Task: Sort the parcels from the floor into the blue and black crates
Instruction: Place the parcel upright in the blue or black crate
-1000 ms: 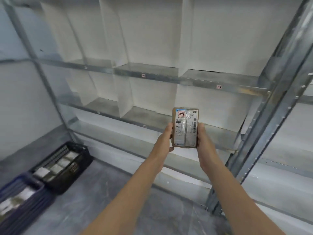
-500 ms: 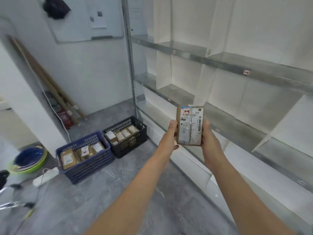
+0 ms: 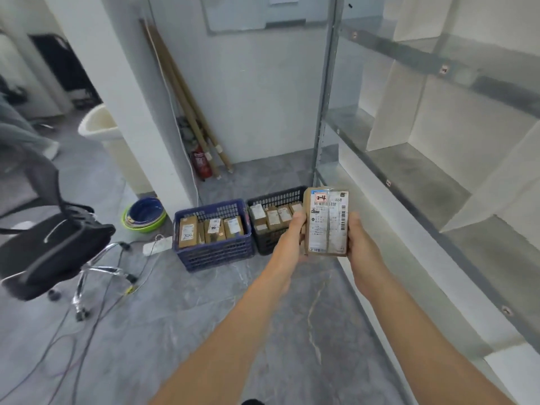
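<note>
Both the blue crate (image 3: pixel 215 255) and the black crate (image 3: pixel 277 196), side by side on the floor, already hold several parcels, so the sorting looks well advanced. One parcel (image 3: pixel 325 222) remains unplaced: it is held upright, well above the floor, with the left hand (image 3: pixel 292 239) gripping its left edge and the right hand (image 3: pixel 361 244) its right edge

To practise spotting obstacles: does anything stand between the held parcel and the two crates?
Nothing visible does. The left hand and right hand hold the parcel in front of the black crate; the blue crate stands beside it. Both are open-topped and partly filled.
</note>
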Demonstrator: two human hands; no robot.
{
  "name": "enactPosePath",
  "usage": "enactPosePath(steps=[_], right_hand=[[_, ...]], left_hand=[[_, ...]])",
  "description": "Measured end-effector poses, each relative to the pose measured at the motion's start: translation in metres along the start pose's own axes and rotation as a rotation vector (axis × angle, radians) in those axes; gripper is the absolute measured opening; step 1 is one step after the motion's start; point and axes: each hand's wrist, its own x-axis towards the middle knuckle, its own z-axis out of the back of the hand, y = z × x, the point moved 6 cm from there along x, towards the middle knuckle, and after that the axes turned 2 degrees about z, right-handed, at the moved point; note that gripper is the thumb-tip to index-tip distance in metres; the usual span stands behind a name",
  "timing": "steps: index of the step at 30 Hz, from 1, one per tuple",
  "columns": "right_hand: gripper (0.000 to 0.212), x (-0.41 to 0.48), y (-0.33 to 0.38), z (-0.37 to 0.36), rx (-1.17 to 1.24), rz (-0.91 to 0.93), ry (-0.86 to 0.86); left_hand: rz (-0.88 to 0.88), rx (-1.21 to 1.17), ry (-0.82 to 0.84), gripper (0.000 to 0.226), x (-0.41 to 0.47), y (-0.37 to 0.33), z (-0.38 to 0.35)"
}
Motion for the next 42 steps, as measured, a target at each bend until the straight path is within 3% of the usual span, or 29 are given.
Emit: enactPosePath(steps=[5, 10, 16, 23, 27, 33, 37, 42], right_hand=[[0.065, 0.067, -0.02, -0.036, -0.024, -0.1, 0.166], [0.058, 0.148, -0.037, -0.07, -0.097, -0.16, 0.155], [0.052, 0.253, -0.054, -0.12, -0.148, -0.272, 0.124], [0.056, 0.346, -0.062, -0.164, -0.156, -0.364, 0.16], [0.055, 0.4, -0.076, -0.182, -0.123, -0.413, 0.163], [0.035, 0.487, -0.101, -0.194, -0.12, -0.501, 0.167], [0.041, 0.55, -0.137, -0.195, -0.141, -0.582, 0.255], [0.042, 0.616, -0.18, -0.192, -0.173, -0.711, 0.283]], left_hand=[[0.071, -0.072, -0.091, 0.031, 0.049, -0.005, 0.028], [0.128, -0.095, -0.138, 0.032, 0.126, -0.003, 0.065], [0.211, -0.103, -0.105, 0.053, 0.246, 0.003, 0.113], [0.324, -0.133, -0.159, 0.04, 0.349, -0.01, 0.159], [0.38, -0.144, -0.175, 0.035, 0.399, -0.013, 0.173], [0.454, -0.154, -0.219, 0.039, 0.484, -0.008, 0.178], [0.513, -0.148, -0.26, 0.035, 0.548, 0.006, 0.176], [0.64, -0.154, -0.326, 0.05, 0.621, 0.046, 0.18]])
